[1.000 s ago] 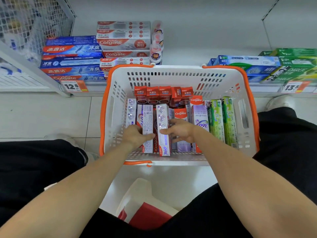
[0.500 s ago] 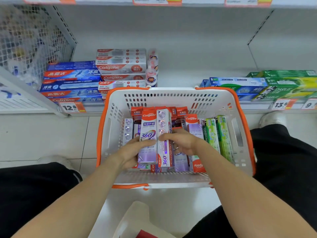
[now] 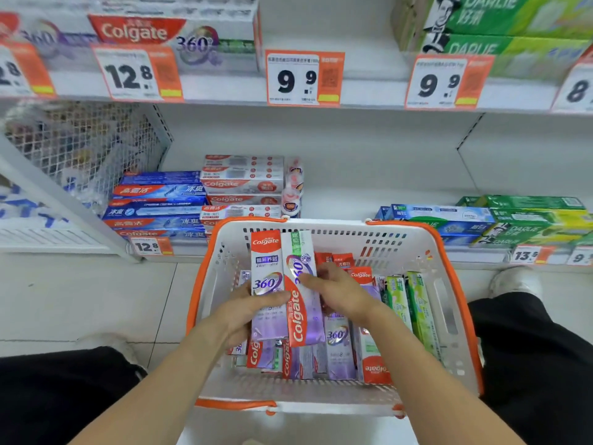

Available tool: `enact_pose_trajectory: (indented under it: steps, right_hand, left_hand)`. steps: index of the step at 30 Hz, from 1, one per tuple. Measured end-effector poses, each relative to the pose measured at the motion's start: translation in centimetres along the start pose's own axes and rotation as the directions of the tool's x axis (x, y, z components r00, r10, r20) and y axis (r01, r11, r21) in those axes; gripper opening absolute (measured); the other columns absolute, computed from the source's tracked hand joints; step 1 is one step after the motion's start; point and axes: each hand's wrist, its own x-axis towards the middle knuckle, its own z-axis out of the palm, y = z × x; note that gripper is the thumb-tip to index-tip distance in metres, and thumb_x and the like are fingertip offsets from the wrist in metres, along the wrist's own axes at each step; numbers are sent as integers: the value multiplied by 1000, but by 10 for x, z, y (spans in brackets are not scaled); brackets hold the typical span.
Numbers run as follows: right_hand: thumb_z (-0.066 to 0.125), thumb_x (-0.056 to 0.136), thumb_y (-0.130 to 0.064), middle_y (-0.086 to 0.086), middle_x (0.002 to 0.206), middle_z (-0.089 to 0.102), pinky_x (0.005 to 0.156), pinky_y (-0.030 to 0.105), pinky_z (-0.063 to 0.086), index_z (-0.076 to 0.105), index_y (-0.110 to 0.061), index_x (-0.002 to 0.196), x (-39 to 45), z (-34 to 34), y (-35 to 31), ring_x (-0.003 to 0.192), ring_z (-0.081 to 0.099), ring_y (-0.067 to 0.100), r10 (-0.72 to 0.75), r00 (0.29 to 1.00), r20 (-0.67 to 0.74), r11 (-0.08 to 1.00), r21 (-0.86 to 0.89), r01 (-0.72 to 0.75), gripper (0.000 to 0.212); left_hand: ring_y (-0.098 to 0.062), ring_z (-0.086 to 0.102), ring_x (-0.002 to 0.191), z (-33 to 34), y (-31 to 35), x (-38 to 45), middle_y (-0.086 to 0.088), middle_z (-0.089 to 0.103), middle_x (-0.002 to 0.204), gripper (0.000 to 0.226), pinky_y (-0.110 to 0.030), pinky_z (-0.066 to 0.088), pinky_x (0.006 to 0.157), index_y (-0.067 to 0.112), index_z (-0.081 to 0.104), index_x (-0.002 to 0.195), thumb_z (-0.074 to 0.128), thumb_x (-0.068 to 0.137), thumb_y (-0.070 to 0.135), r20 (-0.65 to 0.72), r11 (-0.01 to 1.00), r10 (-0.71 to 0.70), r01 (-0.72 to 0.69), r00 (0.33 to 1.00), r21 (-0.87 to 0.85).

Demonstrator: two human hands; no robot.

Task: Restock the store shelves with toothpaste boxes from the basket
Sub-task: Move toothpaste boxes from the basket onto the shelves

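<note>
A white basket with an orange rim (image 3: 449, 252) stands on the floor before the shelves, holding several toothpaste boxes. My left hand (image 3: 244, 313) grips a purple Colgate 360 box (image 3: 266, 268), raised upright above the basket. My right hand (image 3: 340, 293) holds a second Colgate 360 box (image 3: 301, 313) pressed against the first. More purple boxes (image 3: 337, 348), small red boxes (image 3: 343, 261) and green boxes (image 3: 417, 303) lie in the basket.
The bottom shelf carries blue and white Colgate stacks (image 3: 179, 200) at left and green Darlie boxes (image 3: 529, 220) at right, with a bare gap (image 3: 369, 187) between. The upper shelf (image 3: 224, 88) holds a Colgate 360 box (image 3: 173, 36), Darlie boxes (image 3: 497, 27) and price tags. A wire mesh divider (image 3: 83, 146) stands left.
Both hands have lifted the two Colgate 360 boxes higher out of the basket. The view has tilted up, bringing the upper shelf and its price tags into sight.
</note>
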Motion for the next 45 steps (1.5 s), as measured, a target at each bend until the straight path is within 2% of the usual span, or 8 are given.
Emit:
enact_pose_trajectory:
  steps: [12,18,27,29,32,36,42,45]
  right_hand:
    - [78,76,-28,12,96,76,59,38,53,50,-24,134,-28,-39,-58,79,66,32,-207,978,8,947,251,198,65]
    - [63,92,0,17,88,74,61,37,55,61,-19,123,-45,-42,-99,73,70,27,-398,917,38,905,182,385,36]
    - [96,50,-38,9,68,69,60,44,52,64,-28,87,-77,-56,-160,60,59,32,-603,708,-368,634,317,705,50]
    - [90,61,-30,-5,56,62,56,26,49,59,-29,88,-81,-52,-189,52,55,18,-680,605,-413,547,264,794,41]
    - [74,71,-10,-10,55,55,49,13,44,52,-22,92,-69,-51,-249,48,52,2,-750,500,-434,432,253,866,33]
    - [89,71,-23,0,78,54,68,36,48,59,-28,97,-24,-49,-319,73,48,17,-840,392,-376,413,26,910,40]
    - [77,76,7,14,102,66,82,45,58,54,-18,100,42,-47,-397,88,68,26,-724,594,-351,637,-11,771,41]
    - [73,82,7,16,114,65,87,49,58,56,-19,104,61,-55,-409,92,70,31,-623,749,-227,768,3,640,37]
  left_hand:
    - [-15,74,90,6,116,-56,-2,78,102,41,-27,58,79,15,70,105,77,75,-11,177,798,25,-126,984,589]
    - [-31,72,99,1,194,-110,-12,76,108,40,-41,58,88,7,66,110,82,75,-2,222,583,-53,-151,974,798]
    - [-19,75,83,-32,248,-152,-8,78,99,30,-28,60,71,9,69,111,75,82,4,9,726,548,-481,836,491]
    - [-18,75,76,-31,256,-153,-7,79,93,32,-28,59,66,8,69,109,77,79,4,-46,739,601,-533,798,412]
    - [-28,76,87,-33,261,-150,-8,78,98,35,-50,60,81,11,71,109,81,76,17,-116,736,624,-531,773,419]
    - [-39,73,92,-37,268,-145,-4,79,93,45,-66,54,88,14,72,107,86,67,31,-191,740,644,-539,741,402]
    - [-4,68,54,-51,278,-133,-1,77,89,21,-16,46,43,17,67,102,78,84,18,-239,693,708,-589,664,415]
    - [1,67,69,-55,281,-129,13,72,90,21,-17,44,51,24,64,97,79,83,20,-243,637,754,-589,610,497]
